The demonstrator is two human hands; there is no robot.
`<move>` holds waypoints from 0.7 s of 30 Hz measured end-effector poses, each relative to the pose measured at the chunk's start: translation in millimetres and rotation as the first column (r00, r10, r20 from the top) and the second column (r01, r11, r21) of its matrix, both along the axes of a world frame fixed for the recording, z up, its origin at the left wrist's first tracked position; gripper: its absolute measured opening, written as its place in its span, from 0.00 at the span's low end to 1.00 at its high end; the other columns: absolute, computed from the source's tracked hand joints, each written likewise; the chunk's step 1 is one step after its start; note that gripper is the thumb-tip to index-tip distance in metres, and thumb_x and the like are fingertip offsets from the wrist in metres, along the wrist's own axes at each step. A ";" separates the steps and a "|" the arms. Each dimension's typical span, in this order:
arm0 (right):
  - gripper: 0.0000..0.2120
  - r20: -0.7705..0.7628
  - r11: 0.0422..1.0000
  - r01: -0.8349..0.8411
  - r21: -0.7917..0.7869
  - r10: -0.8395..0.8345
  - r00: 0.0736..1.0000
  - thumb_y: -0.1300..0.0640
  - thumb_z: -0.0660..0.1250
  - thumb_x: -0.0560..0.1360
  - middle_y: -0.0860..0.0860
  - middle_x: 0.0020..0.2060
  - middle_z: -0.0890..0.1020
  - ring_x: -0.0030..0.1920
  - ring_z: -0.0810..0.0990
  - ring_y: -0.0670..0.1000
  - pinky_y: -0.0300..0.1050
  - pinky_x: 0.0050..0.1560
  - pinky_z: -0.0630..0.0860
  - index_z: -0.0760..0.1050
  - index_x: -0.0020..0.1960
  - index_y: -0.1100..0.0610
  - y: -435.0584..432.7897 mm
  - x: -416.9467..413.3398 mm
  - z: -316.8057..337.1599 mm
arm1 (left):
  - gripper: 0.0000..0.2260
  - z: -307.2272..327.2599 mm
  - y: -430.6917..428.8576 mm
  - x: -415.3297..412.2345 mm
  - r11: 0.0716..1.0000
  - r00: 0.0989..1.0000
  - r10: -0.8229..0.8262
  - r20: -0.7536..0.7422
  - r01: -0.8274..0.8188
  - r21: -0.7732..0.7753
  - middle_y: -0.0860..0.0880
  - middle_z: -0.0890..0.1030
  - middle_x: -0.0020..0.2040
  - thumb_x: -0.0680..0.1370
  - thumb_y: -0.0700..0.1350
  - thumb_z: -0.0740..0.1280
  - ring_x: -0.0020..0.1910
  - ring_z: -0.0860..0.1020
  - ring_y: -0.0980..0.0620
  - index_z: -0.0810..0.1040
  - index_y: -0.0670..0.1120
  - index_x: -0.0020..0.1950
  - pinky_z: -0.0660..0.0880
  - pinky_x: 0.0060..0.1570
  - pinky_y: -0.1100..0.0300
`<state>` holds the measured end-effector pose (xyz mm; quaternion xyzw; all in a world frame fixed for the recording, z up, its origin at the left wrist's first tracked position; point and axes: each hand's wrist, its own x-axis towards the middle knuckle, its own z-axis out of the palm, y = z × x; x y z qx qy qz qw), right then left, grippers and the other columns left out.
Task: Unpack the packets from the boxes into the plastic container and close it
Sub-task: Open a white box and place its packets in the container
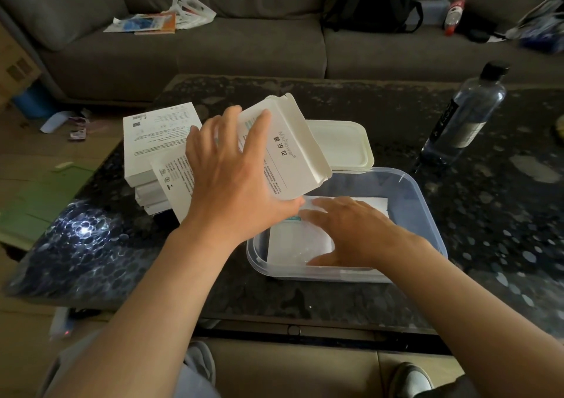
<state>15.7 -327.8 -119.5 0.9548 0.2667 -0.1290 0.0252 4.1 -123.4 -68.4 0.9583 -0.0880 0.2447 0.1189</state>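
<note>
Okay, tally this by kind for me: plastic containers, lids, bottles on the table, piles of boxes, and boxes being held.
Plastic container: 1
Lid: 1
Bottle on the table: 1
Pile of boxes: 1
Held box, in the left hand: 1
Total: 5

Dim room, glare on the table point(82, 229), wide-angle bending at edges.

On the dark stone counter point(366, 98) the clear plastic container point(427, 202) sits near-centre, flat white packets point(299, 239) in it, its white lid point(345, 144) just behind. An open white cardboard box point(293, 153) is above its far-left corner; stacked white boxes point(152, 141) stand left, a clear plastic bottle point(464, 117) far right.
</note>
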 end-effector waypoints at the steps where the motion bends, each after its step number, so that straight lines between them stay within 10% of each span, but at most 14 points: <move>1: 0.40 0.008 1.000 -0.006 0.020 0.006 1.000 0.30 0.65 0.71 0.47 0.77 0.64 0.75 0.66 0.55 0.56 0.73 0.67 0.58 0.78 0.43 0.6 -0.3 0.9 | 0.50 -0.2 -0.2 -0.2 1.000 1.000 0.001 0.002 -0.001 -0.001 0.38 0.67 0.76 0.62 0.72 0.73 0.72 0.67 0.35 0.65 0.48 0.77 0.63 0.71 0.30; 16: 0.39 -0.073 0.995 -0.104 -0.001 0.103 0.992 0.34 0.64 0.76 0.47 0.80 0.57 0.78 0.59 0.53 0.55 0.75 0.64 0.51 0.80 0.44 -0.4 7.6 -14.9 | 0.51 -3.1 -5.0 -1.0 1.000 1.000 -0.008 -0.017 0.008 0.030 0.38 0.67 0.76 0.61 0.72 0.72 0.72 0.66 0.34 0.65 0.48 0.78 0.62 0.72 0.31; 21: 0.25 -0.087 0.956 0.170 0.239 -0.153 0.984 0.44 0.67 0.78 0.49 0.73 0.70 0.69 0.72 0.51 0.48 0.68 0.71 0.68 0.74 0.46 -9.5 5.5 16.1 | 0.51 -1.7 -5.4 -3.0 0.999 0.999 -0.017 -0.029 0.018 0.041 0.39 0.67 0.74 0.60 0.72 0.72 0.71 0.66 0.35 0.65 0.47 0.77 0.63 0.71 0.31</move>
